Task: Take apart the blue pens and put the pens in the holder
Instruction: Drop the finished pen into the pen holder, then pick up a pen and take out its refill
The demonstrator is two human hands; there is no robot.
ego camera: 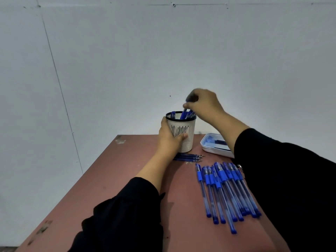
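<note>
A white slotted holder (189, 128) with a dark rim stands at the far end of the table and has several blue pens in it. My left hand (169, 138) grips the holder's left side. Above the rim, my right hand (203, 102) pinches a blue pen (184, 113) whose lower end is inside the holder. Several blue pens (224, 188) lie in a row on the table at the right. A few thin refills (189, 157) lie just in front of the holder.
A white tray (209, 145) with blue parts sits right of the holder, partly hidden by my right sleeve. The reddish-brown table (112, 179) ends just behind the holder, near a pale wall. Its left edge runs diagonally.
</note>
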